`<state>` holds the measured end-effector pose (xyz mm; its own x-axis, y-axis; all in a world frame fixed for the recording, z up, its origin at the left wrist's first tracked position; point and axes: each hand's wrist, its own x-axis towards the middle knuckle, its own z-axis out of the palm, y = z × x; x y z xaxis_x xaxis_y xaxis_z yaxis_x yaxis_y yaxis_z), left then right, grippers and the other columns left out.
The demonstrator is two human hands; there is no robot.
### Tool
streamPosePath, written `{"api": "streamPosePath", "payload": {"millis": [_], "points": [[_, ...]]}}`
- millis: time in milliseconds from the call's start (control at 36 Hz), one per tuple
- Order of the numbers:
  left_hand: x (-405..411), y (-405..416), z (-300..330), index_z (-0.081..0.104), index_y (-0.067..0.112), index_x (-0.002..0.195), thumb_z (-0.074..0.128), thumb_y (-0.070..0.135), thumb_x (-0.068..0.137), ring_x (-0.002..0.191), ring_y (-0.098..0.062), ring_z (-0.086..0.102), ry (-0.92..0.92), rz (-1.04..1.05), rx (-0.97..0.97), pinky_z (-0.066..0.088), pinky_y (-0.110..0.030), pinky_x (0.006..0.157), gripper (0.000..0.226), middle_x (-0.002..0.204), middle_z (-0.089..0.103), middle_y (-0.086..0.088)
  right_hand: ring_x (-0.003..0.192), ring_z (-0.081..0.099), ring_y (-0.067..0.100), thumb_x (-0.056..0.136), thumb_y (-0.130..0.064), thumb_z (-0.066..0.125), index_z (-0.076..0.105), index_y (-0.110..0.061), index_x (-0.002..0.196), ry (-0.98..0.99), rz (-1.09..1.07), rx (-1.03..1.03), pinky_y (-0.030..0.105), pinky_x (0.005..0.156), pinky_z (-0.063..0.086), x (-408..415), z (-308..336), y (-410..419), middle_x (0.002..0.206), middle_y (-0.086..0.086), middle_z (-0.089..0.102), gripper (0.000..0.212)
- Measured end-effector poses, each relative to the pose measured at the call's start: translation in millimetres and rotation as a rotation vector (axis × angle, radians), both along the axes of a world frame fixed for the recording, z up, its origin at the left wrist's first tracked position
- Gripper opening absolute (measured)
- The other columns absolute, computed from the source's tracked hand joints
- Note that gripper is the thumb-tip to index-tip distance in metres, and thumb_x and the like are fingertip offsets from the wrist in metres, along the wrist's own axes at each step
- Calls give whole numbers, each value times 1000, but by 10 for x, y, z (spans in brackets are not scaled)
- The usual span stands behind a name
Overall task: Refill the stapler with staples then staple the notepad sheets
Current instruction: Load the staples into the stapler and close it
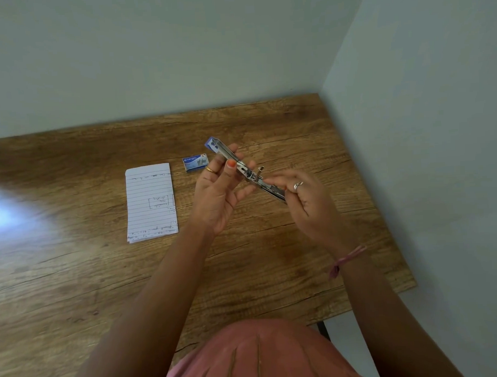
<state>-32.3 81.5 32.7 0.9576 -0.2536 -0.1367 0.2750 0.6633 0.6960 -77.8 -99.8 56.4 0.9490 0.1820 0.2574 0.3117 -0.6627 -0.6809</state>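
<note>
Two hands hold one stapler (242, 167) above a wooden table (75, 265): the left hand (217, 189) pinches its opened metal channel, the right hand (305, 199) grips the lower end. One small blue staple box (195, 162), its label too blurred to read, lies beside one stack of lined notepad sheets (150, 203) bearing illegible handwriting. The stapler is silver with a blue tip.

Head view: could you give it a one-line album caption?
Both hands hold an opened stapler above the wooden table, beside notepad sheets and a staple box.

one stapler (242, 167), one staple box (195, 162), one notepad (150, 201)
</note>
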Motion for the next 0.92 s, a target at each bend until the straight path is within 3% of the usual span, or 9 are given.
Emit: {"api": "streamPosePath", "payload": {"millis": [167, 306, 417, 528, 611, 694, 833, 917], "points": [[-2, 4, 2, 58, 17, 122, 55, 18, 90, 105, -19, 66, 1, -3, 1, 58, -43, 81, 32, 107, 69, 3, 107, 53, 11, 93, 1, 38, 66, -21, 120, 92, 64, -44, 46, 94, 46, 58, 10, -71, 117, -2, 62, 45], [-3, 16, -17, 60, 18, 121, 55, 18, 90, 106, -20, 66, 2, 10, 33, 56, -47, 85, 31, 109, 69, 2, 109, 56, 15, 91, 4, 39, 68, -19, 117, 136, 113, -36, 36, 95, 45, 103, 51, -138, 119, -3, 62, 46], [6, 37, -20, 59, 18, 120, 55, 18, 90, 106, -21, 66, 6, 24, 30, 59, -43, 79, 31, 108, 69, 1, 110, 58, 16, 87, 2, 36, 73, -16, 106, 158, 104, -29, 28, 92, 44, 97, 60, -246, 117, -5, 62, 45], [4, 43, -21, 60, 18, 119, 54, 17, 92, 105, -20, 67, 3, 34, 23, 59, -43, 78, 28, 107, 69, 2, 94, 64, 24, 89, 0, 36, 75, -13, 89, 125, 1, 41, 39, 79, 50, 70, 56, -346, 109, -12, 64, 41], [3, 38, -17, 59, 17, 120, 52, 16, 93, 104, -20, 67, 4, 30, 17, 58, -44, 78, 28, 106, 69, 2, 82, 63, 33, 89, -4, 35, 73, -13, 89, 89, -50, 92, 45, 68, 49, 65, 81, -351, 106, -11, 65, 40], [2, 26, -12, 58, 17, 121, 55, 18, 90, 104, -19, 67, 4, 19, 23, 58, -46, 82, 31, 106, 69, 3, 96, 62, 12, 89, -1, 33, 72, -20, 96, 82, -19, 77, 31, 78, 49, 63, 101, -321, 109, -6, 65, 43], [-1, 20, -14, 57, 17, 123, 55, 18, 90, 106, -20, 66, 4, 12, 40, 54, -49, 88, 33, 109, 67, 1, 104, 60, 20, 86, 8, 35, 71, -17, 108, 85, 87, -12, 43, 90, 50, 102, 54, -245, 114, 2, 64, 49], [-5, 23, -12, 56, 16, 125, 55, 18, 90, 106, -20, 66, 11, 14, 44, 56, -48, 86, 35, 110, 65, -1, 108, 60, 17, 88, 2, 33, 68, -18, 113, 115, 69, 31, 39, 92, 50, 101, 46, -229, 117, 0, 64, 47]]}}
